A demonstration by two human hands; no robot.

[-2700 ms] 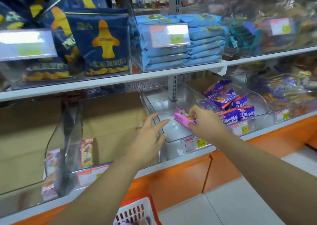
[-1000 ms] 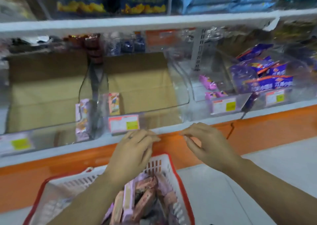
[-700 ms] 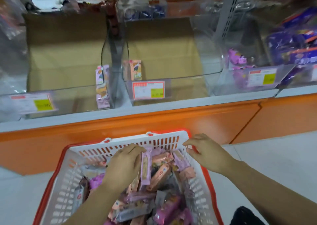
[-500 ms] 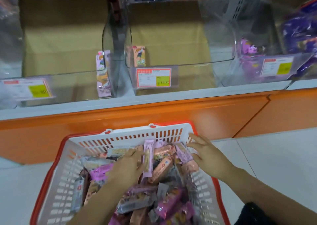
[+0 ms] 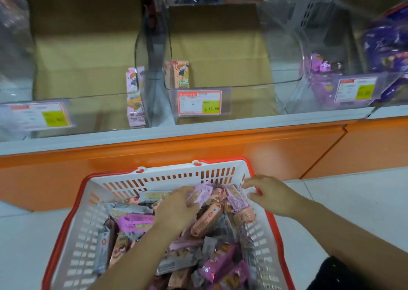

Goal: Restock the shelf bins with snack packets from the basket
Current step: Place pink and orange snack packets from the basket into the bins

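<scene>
A white basket with a red rim (image 5: pixel 167 176) stands on the floor below the shelf, full of snack packets in pink, purple, orange and grey. My left hand (image 5: pixel 176 210) is down among them, fingers curled round a pale purple packet (image 5: pixel 198 193). My right hand (image 5: pixel 268 195) hovers at the basket's far right corner, fingers loosely bent and spread, tips beside another purple packet (image 5: pixel 236 198). Clear shelf bins stand above: the middle bin (image 5: pixel 287 83) is lined with cardboard and has one orange packet (image 5: pixel 181 74) upright at its left wall.
The left bin (image 5: pixel 88 95) holds purple packets (image 5: pixel 134 99) against its right wall. The right bin (image 5: pixel 309 104) has a few pink packets (image 5: pixel 320 65). Price labels (image 5: pixel 199 102) hang on the bin fronts. An orange shelf base (image 5: pixel 176 150) runs behind the basket.
Both hands came down from the right shelf bin into the basket, and the view tilted down with them. My left hand has closed round a pale purple packet.
</scene>
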